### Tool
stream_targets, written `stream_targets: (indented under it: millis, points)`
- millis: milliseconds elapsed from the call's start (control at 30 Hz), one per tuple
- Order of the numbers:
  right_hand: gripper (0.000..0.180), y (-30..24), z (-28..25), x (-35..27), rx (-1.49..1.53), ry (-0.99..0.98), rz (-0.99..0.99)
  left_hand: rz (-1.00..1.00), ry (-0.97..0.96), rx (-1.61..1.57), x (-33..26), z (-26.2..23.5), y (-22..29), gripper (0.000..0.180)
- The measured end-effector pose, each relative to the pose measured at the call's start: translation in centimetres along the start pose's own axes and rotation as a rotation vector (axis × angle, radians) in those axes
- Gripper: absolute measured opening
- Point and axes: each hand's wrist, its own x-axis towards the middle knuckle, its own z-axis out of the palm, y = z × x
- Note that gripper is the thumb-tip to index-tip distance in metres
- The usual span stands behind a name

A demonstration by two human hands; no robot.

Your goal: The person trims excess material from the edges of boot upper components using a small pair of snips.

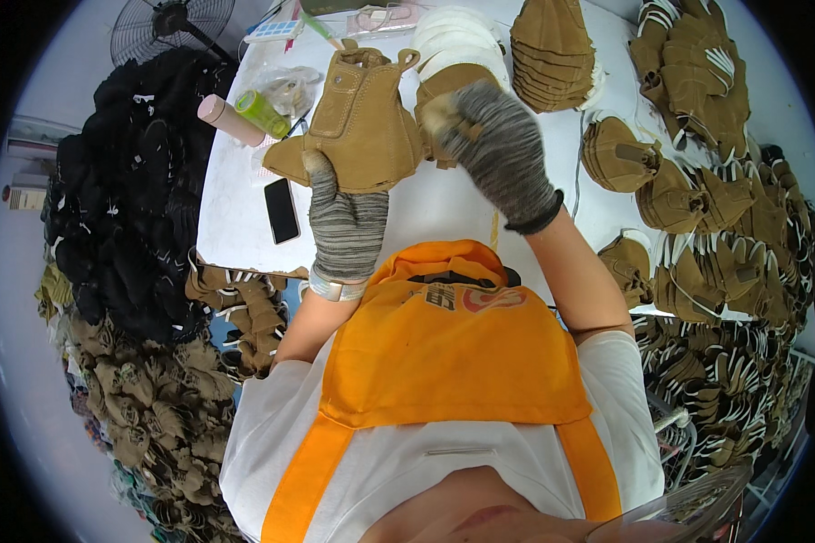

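A tan suede boot upper (362, 122) is held up over the white table (435, 213). My left hand (344, 217), in a grey striped knit glove, grips its lower edge with the thumb on the front. My right hand (498, 149), gloved the same way, is closed on the upper's right side near the heel, partly hiding it. A pull loop shows at the upper's top.
Stacks of tan uppers (552, 50) and white insoles (457, 36) lie at the far side. More tan uppers (697, 190) crowd the right. A black phone (282, 210), a green bottle (263, 113) and a pink tube (229, 120) lie left. Black pieces (136, 181) pile beyond the left edge.
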Motion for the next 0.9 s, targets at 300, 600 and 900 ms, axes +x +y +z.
stream_targets:
  millis: [300,600,900]
  points:
    - [0.015,1.6,1.8,-0.2,-0.318,0.100,-0.152,-0.096,-0.022,-0.063,0.1,-0.4,-0.2,0.047]
    - [0.021,2.1,-0.9,0.0,0.245,0.109,0.198,-0.017,0.043,0.790,0.5,-1.9,1.4,0.052]
    - [0.026,0.3,-0.1,1.7,0.044,0.159,-0.269,-0.417,-0.001,-0.352,0.9,-3.2,1.1,0.053]
